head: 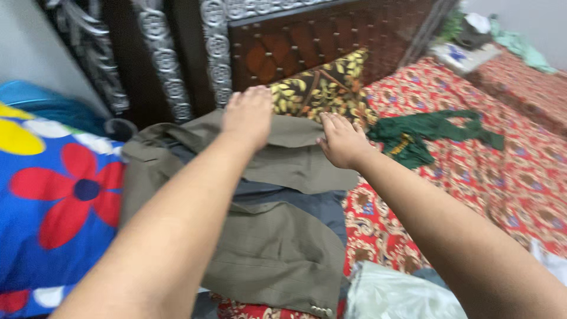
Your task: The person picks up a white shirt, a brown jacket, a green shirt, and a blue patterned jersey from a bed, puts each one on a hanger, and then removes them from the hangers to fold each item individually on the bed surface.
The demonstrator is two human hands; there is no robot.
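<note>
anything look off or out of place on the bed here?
Mostly just untidy. The olive jacket under both hands, left hand and right hand, lies rumpled, its grey lining showing. A green garment sits crumpled on the red patterned bedspread. No damage or spills visible.

A jacket (pixel 277 242) lies on the bedspread (pixel 508 177), both hands on its far edge; a blanket (pixel 53 201) lies to its left; a pillow (pixel 325 88) behind; a folded cloth (pixel 431 133) to its right.
</note>
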